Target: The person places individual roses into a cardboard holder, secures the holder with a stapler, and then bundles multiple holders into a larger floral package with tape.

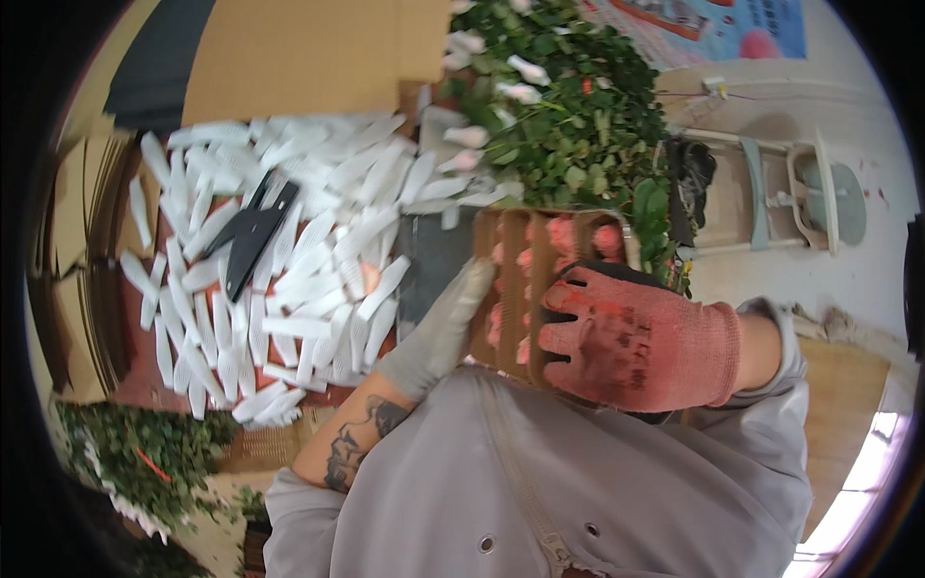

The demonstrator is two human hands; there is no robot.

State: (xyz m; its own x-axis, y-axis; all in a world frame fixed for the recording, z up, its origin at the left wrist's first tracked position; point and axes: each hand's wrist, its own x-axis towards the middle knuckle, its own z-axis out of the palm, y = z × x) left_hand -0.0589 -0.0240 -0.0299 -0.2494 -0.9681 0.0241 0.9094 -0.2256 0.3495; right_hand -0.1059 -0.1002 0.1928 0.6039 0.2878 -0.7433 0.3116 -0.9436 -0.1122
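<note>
A bundle of pink roses wrapped in brown corrugated cardboard [509,289] is held against the front of my grey jacket. My left hand [444,329], in a pale grey glove, presses flat along the bundle's left side. Over its right part lies my right hand [636,336], in a red glove with dark palm coating, its fingers spread across the cardboard and its thumb near the top edge. Pink flower heads [560,235] show between the cardboard layers. A black stapler [260,231] rests on white foam net sleeves [303,325] to the left.
Leafy rose stems [578,137], some with sleeved heads, are heaped beyond the bundle. A large cardboard sheet [311,58] stands at the back. Stacked cardboard [79,267] lines the left edge, with more foliage [152,448] below. A white-framed chair [773,191] is at the right.
</note>
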